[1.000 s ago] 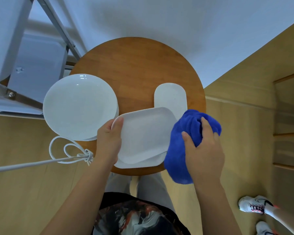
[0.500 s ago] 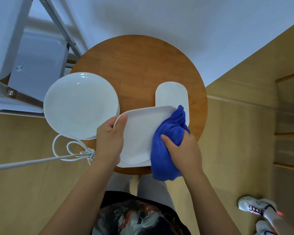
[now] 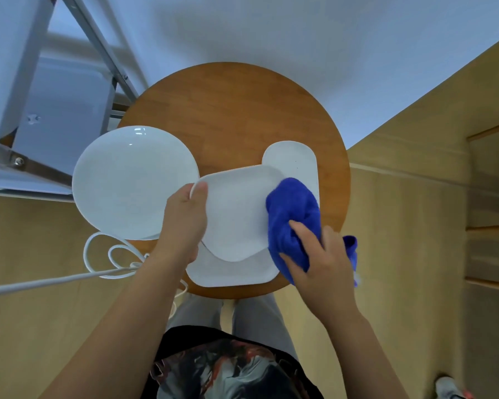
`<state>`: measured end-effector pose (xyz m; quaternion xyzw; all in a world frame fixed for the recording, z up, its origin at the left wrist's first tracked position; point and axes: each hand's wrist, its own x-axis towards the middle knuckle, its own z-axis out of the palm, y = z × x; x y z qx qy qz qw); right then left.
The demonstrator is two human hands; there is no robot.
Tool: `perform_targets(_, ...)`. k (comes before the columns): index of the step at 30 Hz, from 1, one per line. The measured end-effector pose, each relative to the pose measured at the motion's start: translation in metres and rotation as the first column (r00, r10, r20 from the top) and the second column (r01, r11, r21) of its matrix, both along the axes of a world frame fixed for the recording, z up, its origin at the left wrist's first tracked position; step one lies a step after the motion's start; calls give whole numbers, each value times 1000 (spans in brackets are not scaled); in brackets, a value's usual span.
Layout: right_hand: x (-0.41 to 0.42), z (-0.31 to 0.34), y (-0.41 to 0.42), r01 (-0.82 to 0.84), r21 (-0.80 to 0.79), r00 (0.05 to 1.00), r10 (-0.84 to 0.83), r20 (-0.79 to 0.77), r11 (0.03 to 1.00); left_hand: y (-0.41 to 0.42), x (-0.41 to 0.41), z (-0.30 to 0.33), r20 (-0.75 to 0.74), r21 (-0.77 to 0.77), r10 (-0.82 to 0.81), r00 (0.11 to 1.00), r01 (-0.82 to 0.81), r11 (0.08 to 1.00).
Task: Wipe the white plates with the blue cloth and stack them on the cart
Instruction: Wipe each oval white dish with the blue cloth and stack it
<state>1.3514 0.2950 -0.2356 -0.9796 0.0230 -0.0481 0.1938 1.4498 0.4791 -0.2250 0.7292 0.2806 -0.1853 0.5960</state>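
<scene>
My left hand (image 3: pixel 185 223) grips the left edge of a white squarish plate (image 3: pixel 236 211), lifted and tilted above the round wooden table (image 3: pixel 236 116). My right hand (image 3: pixel 323 263) grips the bunched blue cloth (image 3: pixel 294 217) and presses it on the plate's right edge. A second squarish plate (image 3: pixel 234 272) lies flat beneath. A large round white plate (image 3: pixel 133 180) rests on the table's left side, overhanging the rim. A narrow oblong white plate (image 3: pixel 294 162) lies at the right, partly behind the cloth.
A metal-framed cart (image 3: pixel 49 110) with pale shelves stands at the upper left beside the table. A looped white cable (image 3: pixel 104 254) hangs at the left under my arm. Wooden floor surrounds the table; another person's shoe (image 3: pixel 450 388) shows at the bottom right.
The cloth swept left across the held plate, then slid back to its right edge. My left hand tilted the plate, which now shows more of the plate beneath it.
</scene>
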Motion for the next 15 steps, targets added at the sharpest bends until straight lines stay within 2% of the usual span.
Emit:
perform_targets(2,-2,-4,3,-119,-47,993,117,-27,992,-3,3,3,6,31,-116,993,116,993)
perform_targets(4,-3,-9,9,-197,-99,975,185,-124,975,-7,3,3,-41,9,-188,981,188,982)
perform_targets(7,0,-12,23,-205,-183,958,159,-238,961,-15,-4,2,-131,-27,-203,970,201,979)
perform_targets(10,5,-14,25,-153,-185,980,126,-151,971,-25,-6,4,-210,-35,-181,961,177,984)
perform_targets(11,6,-12,22,-150,-129,981,132,-142,980,-27,-5,7,-226,-65,-179,958,168,984)
perform_targets(13,9,-4,14,-74,120,973,98,-209,990,-28,-1,12,-197,-175,-245,949,212,961)
perform_targets(14,11,1,9,44,286,956,43,-290,957,-28,0,15,-148,-209,-305,941,272,939)
perform_targets(15,12,6,3,180,447,931,-6,-365,876,-27,1,15,-84,-201,-364,928,342,918)
